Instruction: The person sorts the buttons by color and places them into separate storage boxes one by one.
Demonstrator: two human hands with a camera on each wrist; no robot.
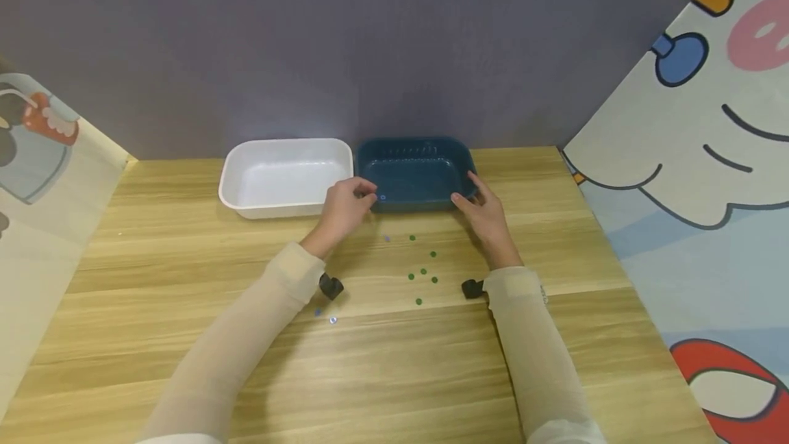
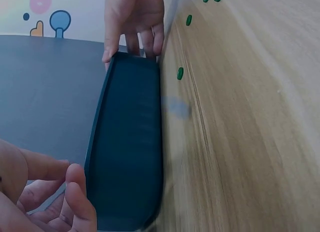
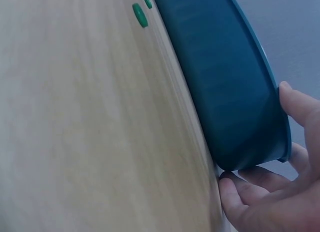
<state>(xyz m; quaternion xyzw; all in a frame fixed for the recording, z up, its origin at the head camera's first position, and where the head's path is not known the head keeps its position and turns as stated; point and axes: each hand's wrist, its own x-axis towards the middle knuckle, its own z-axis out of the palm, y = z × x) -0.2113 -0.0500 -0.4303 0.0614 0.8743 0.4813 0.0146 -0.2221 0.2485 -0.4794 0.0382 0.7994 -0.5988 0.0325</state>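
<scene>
A dark blue tray (image 1: pixel 416 205) stands against the back wall. My right hand (image 1: pixel 485 214) grips its right end, thumb at the rim and fingers around the outside. Beside the tray's front left corner is my left hand (image 1: pixel 350 205), its fingers loosely bent; no object shows in them. Near that corner a small blue ring-like disc (image 1: pixel 383 197) shows against the tray's front wall. In the left wrist view a blurred blue disc (image 2: pixel 177 108) appears outside the tray. Several small green button-like discs (image 1: pixel 423 271) lie on the table in front.
A white tray (image 1: pixel 286 211) stands directly left of the blue one. Two small blue discs (image 1: pixel 333 320) lie by the left forearm, and a pale purple one (image 1: pixel 387 239) lies before the blue tray. A grey wall (image 1: pixel 394 46) closes off the back of the wooden table (image 1: pixel 394 375).
</scene>
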